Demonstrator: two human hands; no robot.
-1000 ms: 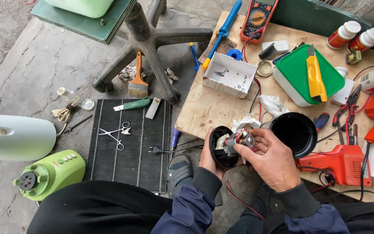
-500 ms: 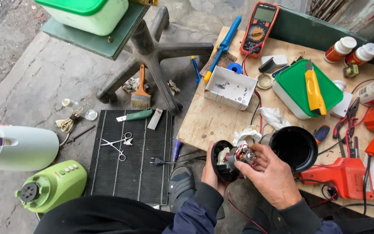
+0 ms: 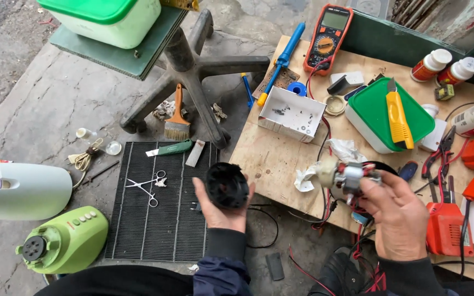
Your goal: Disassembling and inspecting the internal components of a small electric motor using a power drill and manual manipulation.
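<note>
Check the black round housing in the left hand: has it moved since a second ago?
Yes. The black housing, held by the left hand, was at the plywood board's front edge against the motor; now it sits leftward, over the black ribbed mat.

In my left hand [image 3: 220,211] I hold a black housing [image 3: 226,185] of matt plastic; below it lies a ribbed black rubber mat [image 3: 160,219]. My right hand [image 3: 399,214] grips a motor [image 3: 345,176] of bare metal with red plastic-sheathed wires. Behind the motor, the board [image 3: 272,159] is raw, scuffed plywood, with crumpled white paper [image 3: 346,149] on it. Beyond that paper, a yellow plastic knife [image 3: 397,116] rests on a glossy green lid [image 3: 377,109].
</note>
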